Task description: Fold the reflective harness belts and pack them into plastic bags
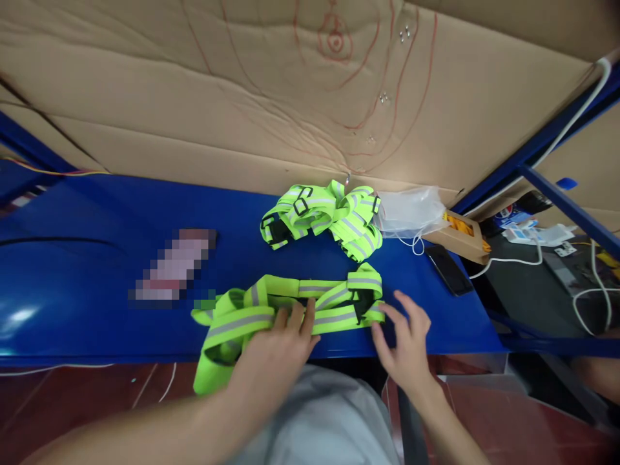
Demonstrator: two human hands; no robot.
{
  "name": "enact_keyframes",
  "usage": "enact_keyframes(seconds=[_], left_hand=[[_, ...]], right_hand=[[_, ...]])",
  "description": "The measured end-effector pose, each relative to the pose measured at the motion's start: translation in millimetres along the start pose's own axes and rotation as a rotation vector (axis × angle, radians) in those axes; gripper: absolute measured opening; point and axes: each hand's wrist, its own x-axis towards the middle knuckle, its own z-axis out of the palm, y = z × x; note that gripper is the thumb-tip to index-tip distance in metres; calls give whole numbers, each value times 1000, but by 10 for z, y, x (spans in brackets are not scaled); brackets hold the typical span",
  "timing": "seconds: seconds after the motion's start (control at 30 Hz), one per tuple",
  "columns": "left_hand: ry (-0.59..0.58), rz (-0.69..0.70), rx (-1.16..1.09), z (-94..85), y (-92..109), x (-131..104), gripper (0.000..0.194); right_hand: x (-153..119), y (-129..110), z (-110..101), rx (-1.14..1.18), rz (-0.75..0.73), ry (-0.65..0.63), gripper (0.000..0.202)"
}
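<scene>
A neon yellow-green reflective harness vest [334, 318] with grey stripes lies in loose loops along the front edge of the blue table, its left end hanging over the edge. My left hand [278, 352] is on its middle, with the fingers bent down over the straps; the thumb is partly hidden. At the vest's right end, by a black part among the straps, my right hand [404, 342] has its fingers spread, the tips at or close to the end loop. Farther back lies a bundle of similar reflective vests [320, 210] with black buckles.
Behind the table [87, 258] stands a cardboard panel [232, 97] with red drawn lines. A clear plastic bag [411, 210], an open cardboard box [465, 242] and a black phone [449, 270] sit at the right. A blurred-out item [174, 265] lies at the left.
</scene>
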Motion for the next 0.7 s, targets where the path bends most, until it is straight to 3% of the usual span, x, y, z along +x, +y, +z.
enact_keyframes(seconds=[0.1,0.17,0.23,0.3,0.4,0.47,0.53,0.7], left_hand=[[91,125,-26,-220,76,-95,51],[147,232,-80,-270,68,10,49],[169,369,-182,-182,-17,219,48],[105,472,-259,23,-157,433,53],[2,359,-249,346,-334,560,60],[-64,318,-247,437,-366,495,63],[-111,308,-238,392,-340,367,63],[-124,330,-216,19,-207,175,49]], right_hand=[[186,-241,89,-2,-86,-151,47],[305,-291,155,-49,-68,-215,55],[385,-245,212,-65,-48,-250,57],[420,-144,246,-51,-20,-258,55],[402,19,252,-65,18,-236,54],[361,103,234,-103,31,-207,58],[315,160,214,-140,63,-182,62],[296,207,178,-193,215,-195,62]])
